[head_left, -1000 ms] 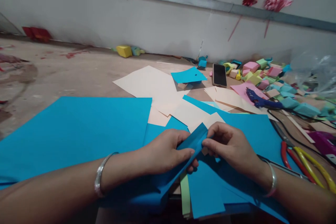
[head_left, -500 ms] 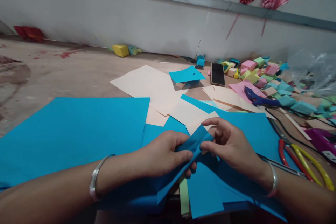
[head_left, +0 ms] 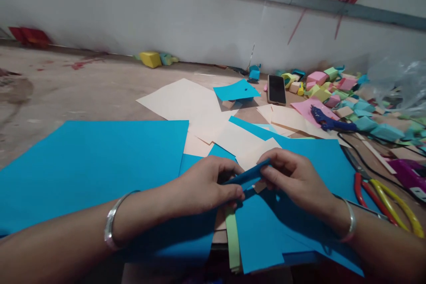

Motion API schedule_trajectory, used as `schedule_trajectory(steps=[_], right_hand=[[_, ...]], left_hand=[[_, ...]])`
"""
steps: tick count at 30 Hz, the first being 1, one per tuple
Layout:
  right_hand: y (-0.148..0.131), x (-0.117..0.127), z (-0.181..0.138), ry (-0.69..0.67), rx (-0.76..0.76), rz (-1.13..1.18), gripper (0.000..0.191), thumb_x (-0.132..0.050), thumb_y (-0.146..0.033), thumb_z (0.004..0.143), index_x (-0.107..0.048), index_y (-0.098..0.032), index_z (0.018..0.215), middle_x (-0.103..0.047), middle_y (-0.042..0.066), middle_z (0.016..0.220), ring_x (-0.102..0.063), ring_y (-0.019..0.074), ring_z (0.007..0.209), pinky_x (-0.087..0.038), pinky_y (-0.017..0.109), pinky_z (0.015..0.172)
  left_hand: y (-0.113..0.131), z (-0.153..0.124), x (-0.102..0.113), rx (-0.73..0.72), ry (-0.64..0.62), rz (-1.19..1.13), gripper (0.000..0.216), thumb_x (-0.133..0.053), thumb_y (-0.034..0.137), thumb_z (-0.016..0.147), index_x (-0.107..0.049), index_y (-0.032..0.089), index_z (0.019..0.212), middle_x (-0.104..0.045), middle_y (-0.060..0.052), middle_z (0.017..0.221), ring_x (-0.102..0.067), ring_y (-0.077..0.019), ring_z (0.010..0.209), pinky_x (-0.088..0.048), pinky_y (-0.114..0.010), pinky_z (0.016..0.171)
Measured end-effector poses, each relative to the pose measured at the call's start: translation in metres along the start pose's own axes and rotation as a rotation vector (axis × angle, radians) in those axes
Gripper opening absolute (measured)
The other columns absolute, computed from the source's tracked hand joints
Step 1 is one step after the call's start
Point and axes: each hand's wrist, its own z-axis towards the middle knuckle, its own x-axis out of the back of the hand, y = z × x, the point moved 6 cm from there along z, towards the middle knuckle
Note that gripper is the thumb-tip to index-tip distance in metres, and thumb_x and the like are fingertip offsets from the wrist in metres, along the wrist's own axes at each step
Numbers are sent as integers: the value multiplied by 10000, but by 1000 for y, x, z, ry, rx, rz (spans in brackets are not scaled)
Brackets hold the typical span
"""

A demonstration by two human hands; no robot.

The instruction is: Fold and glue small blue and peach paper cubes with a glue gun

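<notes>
A narrow piece of blue paper (head_left: 248, 178) is stretched between my hands, bent along its length. My left hand (head_left: 213, 186) grips its left end with the thumb on the near side, and most of those fingers are hidden behind it. At the other end, my right hand (head_left: 288, 173) pinches the paper between thumb and fingertips. Below the hands lies blue paper (head_left: 262, 235), with a strip of light green paper (head_left: 233, 239) at its left edge. A large blue sheet (head_left: 96, 155) covers the left side. Cream paper pieces (head_left: 244, 137) lie just beyond the hands.
On the right are scissors with red and yellow handles (head_left: 396, 204), a blue glue gun (head_left: 329, 120) with its cord, and a purple tool (head_left: 408, 177). Farther back are a phone (head_left: 276, 89), a heap of coloured paper boxes (head_left: 362, 108) and a clear plastic bag (head_left: 392, 80).
The blue paper has been turned and folded, so it now shows as a narrow band rather than a wider flap. The right fingers have closed on its right end. The view has shifted slightly.
</notes>
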Motion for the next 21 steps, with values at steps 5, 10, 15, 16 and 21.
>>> schedule_trajectory(steps=[5,10,15,16,21], right_hand=[[1,21,9,52,24,-371,49,-572,-216,835,-614,-202,815,-610,-4,680,-558,139,611,-415,257,529],[5,28,13,32,30,-581,89,-560,-233,835,-613,-226,763,-607,-7,654,-548,153,598,-390,277,539],[9,27,15,-49,21,-637,133,-511,-153,810,-614,-228,771,-627,-4,673,-548,148,591,-368,265,507],[9,28,15,-50,21,-649,147,-503,-131,796,-610,-226,762,-618,-8,659,-533,141,572,-356,260,495],[9,31,16,-53,9,-640,117,-526,-159,788,-606,-217,725,-553,-23,594,-479,123,532,-329,245,469]], left_hand=[[4,5,26,-105,198,212,269,-638,245,787,-677,159,1039,-677,-45,820,-615,-175,732,-455,-272,639],[-2,10,30,-50,191,204,320,-636,243,794,-647,157,1103,-638,-19,735,-583,-137,611,-455,-261,575],[-9,13,22,57,104,-39,388,-667,292,780,-595,142,1131,-642,-24,751,-578,-129,576,-457,-251,493],[-10,13,21,68,91,-91,381,-678,289,773,-597,140,1113,-646,-27,763,-569,-120,571,-449,-243,482],[-13,12,18,104,12,-264,293,-688,264,792,-612,126,1039,-678,-44,814,-534,-65,531,-396,-196,450]])
